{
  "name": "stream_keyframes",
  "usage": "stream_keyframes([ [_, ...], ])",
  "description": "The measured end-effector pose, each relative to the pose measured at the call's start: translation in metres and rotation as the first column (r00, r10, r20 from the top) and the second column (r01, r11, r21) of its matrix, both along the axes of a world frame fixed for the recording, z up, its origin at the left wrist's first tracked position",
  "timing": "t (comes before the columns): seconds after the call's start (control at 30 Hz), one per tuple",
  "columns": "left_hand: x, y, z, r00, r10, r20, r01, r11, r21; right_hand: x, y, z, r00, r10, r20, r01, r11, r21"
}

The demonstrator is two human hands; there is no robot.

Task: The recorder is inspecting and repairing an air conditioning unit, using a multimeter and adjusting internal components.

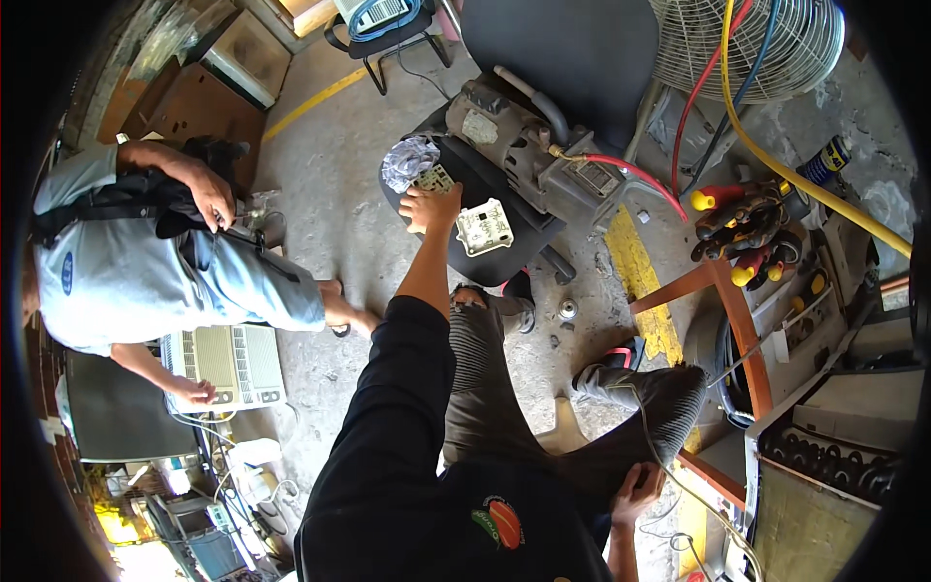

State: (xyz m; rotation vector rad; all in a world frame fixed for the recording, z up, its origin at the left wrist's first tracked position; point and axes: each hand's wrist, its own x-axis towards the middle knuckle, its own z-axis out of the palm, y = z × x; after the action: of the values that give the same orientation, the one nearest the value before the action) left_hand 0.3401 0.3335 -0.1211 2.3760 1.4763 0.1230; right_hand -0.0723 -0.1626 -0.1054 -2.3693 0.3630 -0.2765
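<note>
My left hand reaches out over the black chair seat, its fingers closed on the edge of a pale circuit board with small parts on it. A crumpled grey-white cloth lies against the board's far side. To the right of my hand, a cream-coloured plastic housing with dark marks rests on the same seat. My right hand lies on my right thigh, thumb apart from the fingers, with nothing visible in it. A thin cable runs close by it.
A dark motor-like machine with a red hose sits behind the seat. Pliers and screwdrivers hang at right near a blue spray can. A fan stands far right. Another person is at left beside a cream air-conditioner unit.
</note>
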Motion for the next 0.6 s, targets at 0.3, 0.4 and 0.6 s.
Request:
stream_keyframes([
  [0.3,-0.083,0.027,-0.019,0.826,-0.046,0.562,0.177,0.967,-0.181,-0.002,-0.003,-0.009,0.999,0.039,0.007,-0.039,0.999,-0.016],
  [0.4,-0.111,-0.032,0.026,0.57,-0.342,0.747,0.079,0.928,0.364,-0.002,-0.003,-0.006,0.999,0.001,0.036,0.0,1.0,-0.007],
  [0.6,-0.138,-0.059,0.077,0.429,-0.407,0.806,-0.011,0.89,0.455,-0.002,-0.002,-0.01,1.0,0.011,0.028,-0.011,1.0,0.021],
])
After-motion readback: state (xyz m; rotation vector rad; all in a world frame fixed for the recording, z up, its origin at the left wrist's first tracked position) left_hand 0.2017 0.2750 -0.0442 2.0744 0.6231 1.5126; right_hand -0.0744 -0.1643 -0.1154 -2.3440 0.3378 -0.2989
